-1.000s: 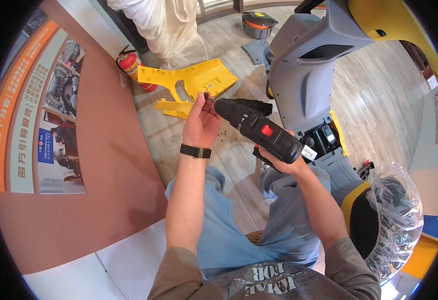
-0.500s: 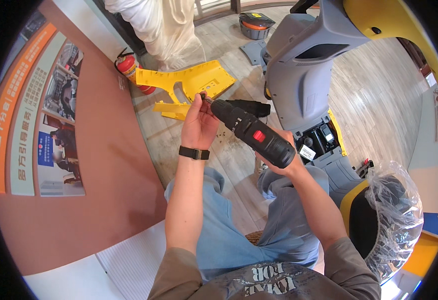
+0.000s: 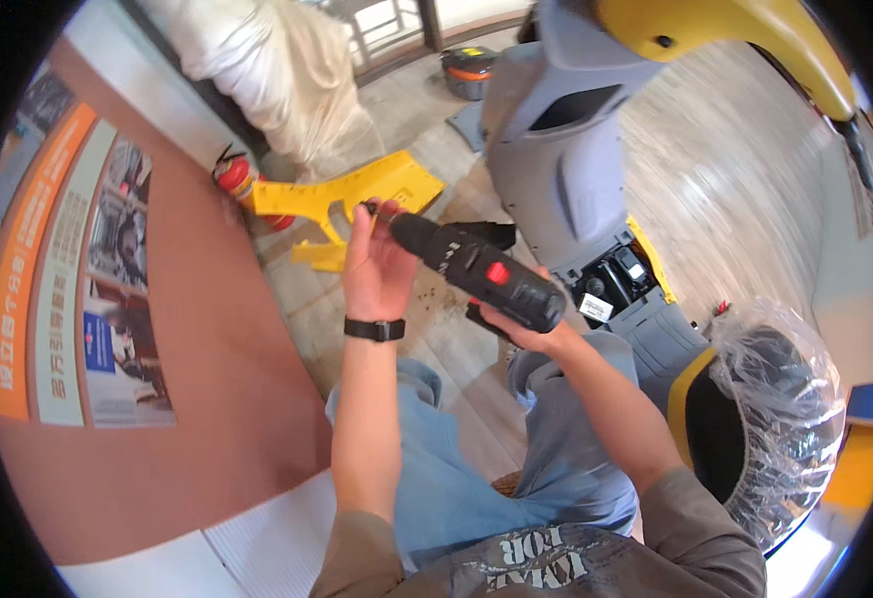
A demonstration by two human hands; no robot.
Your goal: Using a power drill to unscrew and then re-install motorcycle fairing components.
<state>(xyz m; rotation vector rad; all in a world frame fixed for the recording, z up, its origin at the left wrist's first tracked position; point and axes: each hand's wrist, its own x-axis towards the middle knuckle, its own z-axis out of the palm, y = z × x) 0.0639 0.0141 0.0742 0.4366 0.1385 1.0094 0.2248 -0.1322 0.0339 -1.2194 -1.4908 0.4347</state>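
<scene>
- Since a second ago, the black cordless drill (image 3: 481, 274) has tilted slightly, its nose swinging closer to the left hand (image 3: 376, 264), while both forearms hold about the same place above the person's lap.
- Right hand (image 3: 511, 324) is closed around the drill's grip from beneath, red button facing up.
- Left hand's fingertips (image 3: 368, 211) are pinched together at the drill's tip; whether they hold a bit or a screw is too small to tell.
- Drill lies crosswise between the hands, over the floor in front of the knees, just short of the yellow panel (image 3: 342, 199) and beside the grey scooter body (image 3: 566, 149).
- Risk, as a judgement: a squeeze of the trigger could spin the chuck against the fingers, since they sit right at its nose.
- Small piece, if any, could drop to the floor.
</scene>
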